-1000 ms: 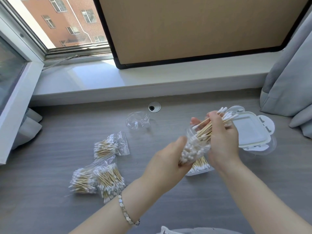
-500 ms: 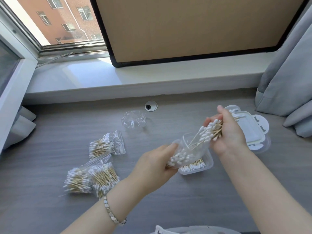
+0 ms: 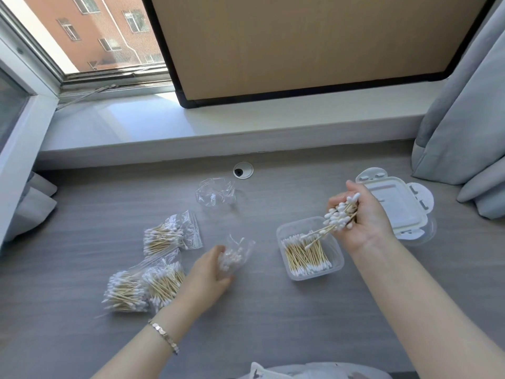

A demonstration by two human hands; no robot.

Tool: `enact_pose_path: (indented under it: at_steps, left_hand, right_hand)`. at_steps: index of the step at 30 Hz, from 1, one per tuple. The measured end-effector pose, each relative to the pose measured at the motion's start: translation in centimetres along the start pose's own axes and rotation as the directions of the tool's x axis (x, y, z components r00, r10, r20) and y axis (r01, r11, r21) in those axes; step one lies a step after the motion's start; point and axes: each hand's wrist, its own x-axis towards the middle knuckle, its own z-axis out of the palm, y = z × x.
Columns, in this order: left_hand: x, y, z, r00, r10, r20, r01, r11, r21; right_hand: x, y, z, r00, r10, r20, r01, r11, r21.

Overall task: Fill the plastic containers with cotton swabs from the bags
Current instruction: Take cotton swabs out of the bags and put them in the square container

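The swabs: a bundle clamped in the right hand, just above the far right corner of the open container. The container is part filled, its swabs lying one way. Judgement: turn the bundle parallel to that layer and lower it before loosening the fingers, or strays will cross. The left hand grips a part-emptied bag beside the container. At left lie full bags.

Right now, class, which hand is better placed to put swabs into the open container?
Right hand: it grips a swab bundle beside the open container; left hand holds the bag farther away.
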Motion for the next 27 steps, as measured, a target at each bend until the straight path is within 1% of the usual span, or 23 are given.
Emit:
enact_pose_path:
  at_steps: [2, 3, 4, 5, 6, 7, 8, 9, 10, 11, 13, 15, 17, 20, 24, 27]
  left_hand:
    - [-0.2, 1.2, -0.2, 1.000, -0.013, -0.022, 0.018, 0.965, 0.261]
    - [-0.5, 2.2, -0.6, 0.999, -0.001, -0.047, 0.016, 0.943, 0.333]
    - [-0.8, 3.4, -1.0, 0.997, 0.044, -0.056, -0.025, 0.949, 0.315]
    - [-1.2, 4.9, -1.5, 0.992, 0.120, -0.042, -0.108, 0.972, 0.209]
    - [-1.7, 6.5, -2.0, 0.976, 0.215, -0.020, -0.215, 0.976, 0.032]
    - [-2.1, 8.1, -2.3, 0.956, 0.292, 0.014, -0.285, 0.943, -0.169]
    - [-2.5, 9.7, -2.5, 0.936, 0.345, 0.064, -0.309, 0.896, -0.321]
    - [-2.7, 10.9, -2.5, 0.922, 0.373, 0.106, -0.306, 0.867, -0.394]
    - [-2.8, 11.8, -2.4, 0.909, 0.394, 0.134, -0.314, 0.862, -0.398]
    - [-2.8, 12.5, -2.2, 0.898, 0.417, 0.140, -0.348, 0.868, -0.354]
    - [-2.8, 13.3, -2.0, 0.888, 0.445, 0.116, -0.410, 0.880, -0.240]
    - [-2.8, 13.4, -1.9, 0.883, 0.454, 0.118, -0.433, 0.886, -0.169]
    - [-3.1, 13.3, -2.2, 0.870, 0.469, 0.150, -0.447, 0.880, -0.160]
    - [-3.5, 13.1, -2.7, 0.855, 0.484, 0.186, -0.445, 0.869, -0.217]
    - [-3.7, 12.7, -2.7, 0.852, 0.493, 0.176, -0.444, 0.859, -0.255]
    - [-3.9, 12.0, -2.8, 0.852, 0.500, 0.155, -0.458, 0.855, -0.242]
  right_hand:
    - [0.0, 0.2, 0.0, 1.000, 0.012, 0.004, -0.012, 1.000, -0.005]
    - [-0.1, 0.4, 0.0, 1.000, 0.011, 0.004, -0.011, 1.000, -0.016]
    - [-0.1, 0.6, 0.1, 1.000, 0.004, 0.004, -0.003, 1.000, -0.028]
    - [-0.2, 0.8, 0.1, 1.000, -0.010, 0.006, 0.010, 0.999, -0.041]
    - [-0.2, 1.0, 0.3, 1.000, -0.027, 0.007, 0.027, 0.998, -0.054]
    - [-0.3, 1.2, 0.4, 0.999, -0.042, 0.009, 0.043, 0.997, -0.065]
    - [-0.3, 1.4, 0.5, 0.998, -0.054, 0.015, 0.055, 0.996, -0.073]
    - [-0.3, 1.7, 0.5, 0.998, -0.064, 0.019, 0.065, 0.995, -0.076]
    - [-0.2, 1.9, 0.5, 0.997, -0.078, 0.016, 0.079, 0.994, -0.077]
    - [0.0, 2.1, 0.5, 0.994, -0.105, 0.003, 0.105, 0.991, -0.085]
    - [0.4, 2.3, 0.3, 0.977, -0.207, -0.043, 0.200, 0.971, -0.133]
    - [0.6, 2.0, 0.2, 0.945, -0.319, -0.078, 0.305, 0.940, -0.152]
    - [0.8, 1.3, 0.1, 0.917, -0.387, -0.100, 0.374, 0.919, -0.125]
    - [0.9, 0.6, 0.0, 0.897, -0.425, -0.122, 0.411, 0.904, -0.121]
    - [1.0, 0.9, 0.1, 0.885, -0.442, -0.146, 0.428, 0.896, -0.116]
    - [1.2, 0.5, 0.0, 0.885, -0.425, -0.189, 0.410, 0.905, -0.116]
